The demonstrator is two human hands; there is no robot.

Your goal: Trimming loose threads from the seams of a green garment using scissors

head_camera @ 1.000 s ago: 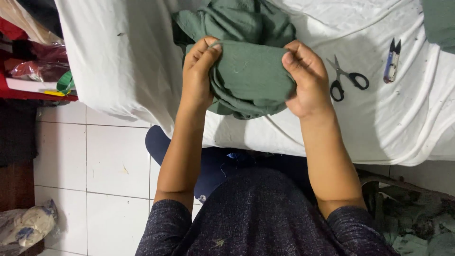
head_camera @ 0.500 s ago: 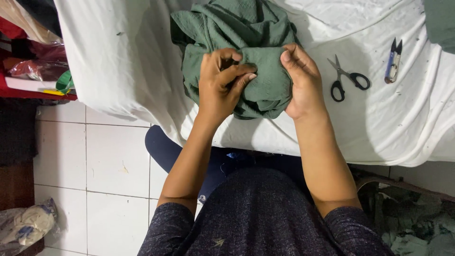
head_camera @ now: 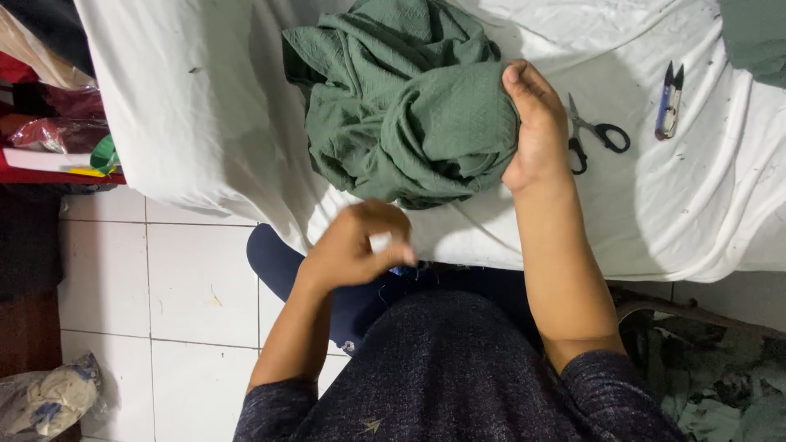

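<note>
A bundle of green textured cloth (head_camera: 401, 115) lies heaped on a table draped in a white sheet (head_camera: 205, 106). My right hand (head_camera: 536, 127) grips the right side of the bundle, thumb on top. My left hand (head_camera: 360, 245) is off the cloth, down near the table's front edge above my lap, fingers curled together in a pinch; it is blurred and I cannot tell if anything is between the fingertips.
Black-handled scissors (head_camera: 594, 139) lie just right of my right hand, and small blue thread snips (head_camera: 669, 102) farther right. More green fabric (head_camera: 757, 37) sits at the top right corner. White floor tiles, a bag of scraps (head_camera: 49, 401) and stacked items (head_camera: 57, 139) are at left.
My left hand has let go of the green cloth and dropped toward my lap. The right hand keeps its hold and the bundle rests lower on the table.
</note>
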